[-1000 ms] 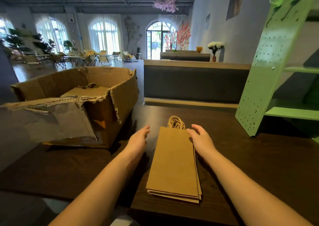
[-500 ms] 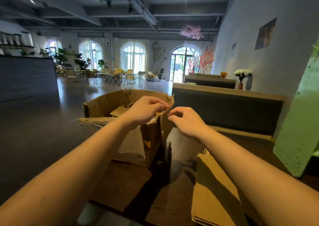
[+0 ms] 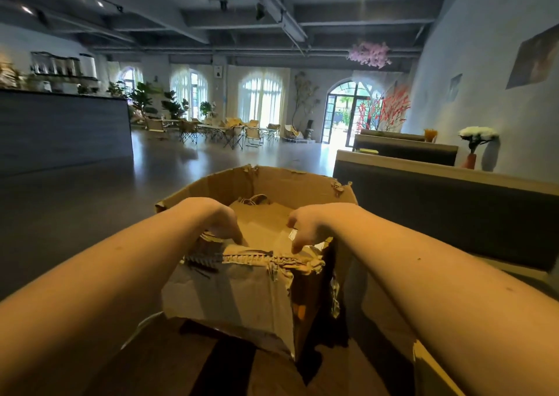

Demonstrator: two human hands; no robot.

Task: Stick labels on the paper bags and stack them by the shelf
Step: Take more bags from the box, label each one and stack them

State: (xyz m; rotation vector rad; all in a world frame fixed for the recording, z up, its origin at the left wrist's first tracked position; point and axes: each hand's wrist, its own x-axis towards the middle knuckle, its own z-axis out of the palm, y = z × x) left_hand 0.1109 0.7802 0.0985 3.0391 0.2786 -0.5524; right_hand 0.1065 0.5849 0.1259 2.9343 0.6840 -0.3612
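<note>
**Both hands down in the box**

L hand & R hand reach into torn cardboard box, fingers bent down above paper bags inside; can't tell if gripping. Box sits on dark wood worktop; arched windows far back.

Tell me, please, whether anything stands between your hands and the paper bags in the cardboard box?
Nothing visible does. The left hand and right hand are past the cardboard box's torn near wall, right above the paper bags; whether they touch is unclear.
</note>
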